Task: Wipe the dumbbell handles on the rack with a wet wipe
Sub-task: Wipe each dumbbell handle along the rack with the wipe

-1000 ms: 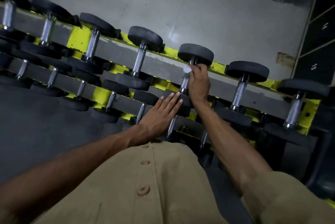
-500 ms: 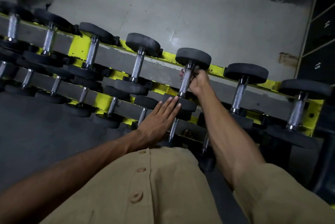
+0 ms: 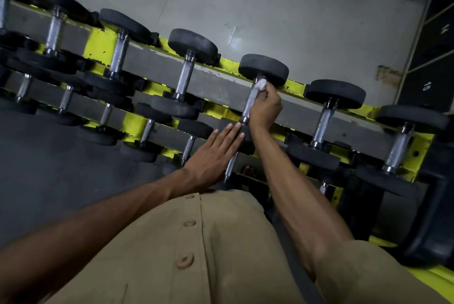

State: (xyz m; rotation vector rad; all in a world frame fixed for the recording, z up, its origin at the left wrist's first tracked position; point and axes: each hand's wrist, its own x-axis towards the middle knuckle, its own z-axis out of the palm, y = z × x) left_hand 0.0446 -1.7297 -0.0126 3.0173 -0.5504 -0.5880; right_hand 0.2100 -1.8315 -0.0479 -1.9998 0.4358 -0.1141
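shiny metal handle, matt rubber head.

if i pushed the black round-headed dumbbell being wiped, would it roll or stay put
The black round-headed dumbbell with the metal handle probably stays put: its heads sit on the yellow and grey steel rack. It looks heavy for its size. The white wet wipe in the right hand may leave the handle slippery.

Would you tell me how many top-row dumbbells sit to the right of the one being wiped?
2: near dumbbell beside it, far dumbbell at the rack end; none seems hidden.
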